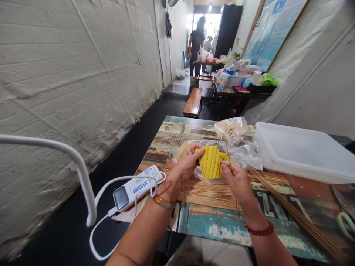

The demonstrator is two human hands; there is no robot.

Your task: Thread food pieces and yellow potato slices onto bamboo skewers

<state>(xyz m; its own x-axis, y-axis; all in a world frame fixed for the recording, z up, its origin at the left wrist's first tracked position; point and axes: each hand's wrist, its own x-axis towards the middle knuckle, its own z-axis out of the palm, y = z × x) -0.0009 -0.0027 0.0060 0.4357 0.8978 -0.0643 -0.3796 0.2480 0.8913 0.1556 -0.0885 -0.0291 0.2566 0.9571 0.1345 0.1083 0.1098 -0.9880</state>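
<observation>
A flat yellow piece of food [210, 162], scored with slanting parallel cuts, is held up over the wooden-patterned table. My left hand [191, 157] pinches its upper left edge between thumb and fingers. At its right side, my right hand [233, 173] is closed on a thin brown skewer [227, 150] that stands nearly upright; whether its fingers also grip the yellow piece is unclear. Beneath and behind lies a crumpled clear plastic bag [249, 154], partly covered by the hands. A bundle of long thin skewers [294, 210] rests on the table to the right.
A white plastic tub [302, 147] stands at the right, with green-handled scissors [345, 221] near the edge. Another bag [231, 127] lies behind. A white power bank [135, 188] with a cable sits left. Beyond are a bench [193, 101], a cluttered table and people.
</observation>
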